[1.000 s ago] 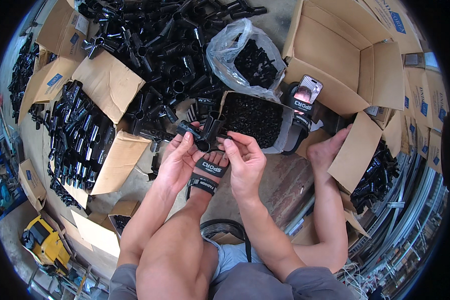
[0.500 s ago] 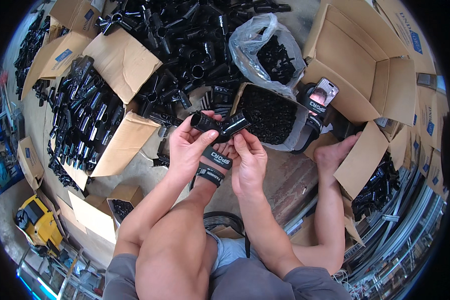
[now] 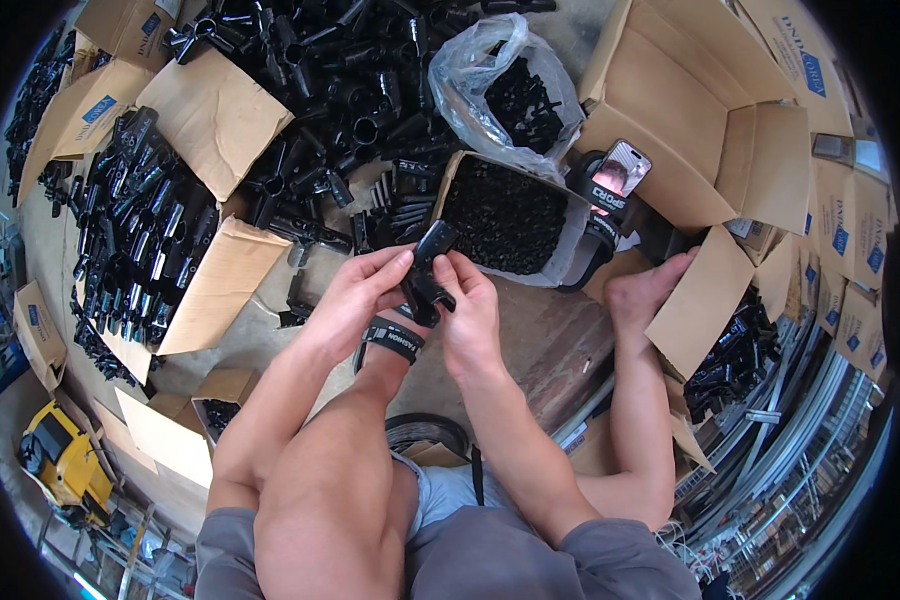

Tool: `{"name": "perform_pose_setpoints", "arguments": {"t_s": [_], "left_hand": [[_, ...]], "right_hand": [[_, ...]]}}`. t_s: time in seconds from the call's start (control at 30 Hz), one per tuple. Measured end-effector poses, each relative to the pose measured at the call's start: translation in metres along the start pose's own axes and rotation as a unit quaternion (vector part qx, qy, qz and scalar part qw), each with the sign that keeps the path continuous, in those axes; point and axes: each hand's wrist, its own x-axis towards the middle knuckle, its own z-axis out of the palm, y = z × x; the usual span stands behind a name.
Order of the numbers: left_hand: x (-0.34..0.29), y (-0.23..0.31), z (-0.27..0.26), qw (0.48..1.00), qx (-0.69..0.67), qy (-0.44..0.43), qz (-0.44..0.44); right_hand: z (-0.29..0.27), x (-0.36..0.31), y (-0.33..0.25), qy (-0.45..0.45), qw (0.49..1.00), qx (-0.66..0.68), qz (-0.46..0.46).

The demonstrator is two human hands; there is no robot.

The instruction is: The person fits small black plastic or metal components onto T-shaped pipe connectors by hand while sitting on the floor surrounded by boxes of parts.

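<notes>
Both hands grip one shiny black pipe fitting [image 3: 434, 242] in front of my body, above my sandalled foot. My left hand [image 3: 362, 290] pinches it from the left with thumb and fingers. From the right, my right hand [image 3: 470, 318] has its thumb and fingers closed on the lower part. One short arm of the fitting points up and away from me, and its lower end lies between the hands, partly covered by fingers. Just beyond the hands stands a lined open box [image 3: 510, 218] full of small black pieces.
Large heaps of black fittings [image 3: 340, 90] cover the far floor, and more spill from an open carton [image 3: 232, 280] at left. A clear plastic bag [image 3: 470, 90] of small black parts, a phone [image 3: 626, 168] and a big open carton [image 3: 670, 120] lie far right. Metal bars [image 3: 770, 420] run along the right.
The fitting has been turned between my hands, from its two tube arms spread sideways to one arm pointing up and away. The whole view has shifted slightly, moving the scene left.
</notes>
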Motion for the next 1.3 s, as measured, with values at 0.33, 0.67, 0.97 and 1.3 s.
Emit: {"name": "perform_pose_setpoints", "arguments": {"t_s": [0.33,0.67,0.97,1.3], "left_hand": [[0.004,-0.012,-0.016,0.984,-0.168,0.008,0.049],[0.01,-0.019,-0.026,0.984,-0.126,0.026,0.127],[0.016,-0.019,-0.018,0.975,0.049,0.082,0.201],[0.017,-0.019,-0.01,0.969,0.077,0.09,0.216]], "right_hand": [[-0.051,0.08,-0.024,0.107,0.844,-0.454,-0.265],[-0.065,0.1,-0.022,0.121,0.758,-0.557,-0.316],[-0.034,0.025,-0.055,-0.004,0.955,-0.256,-0.15],[-0.005,0.003,-0.056,-0.016,0.924,-0.334,-0.187]]}}
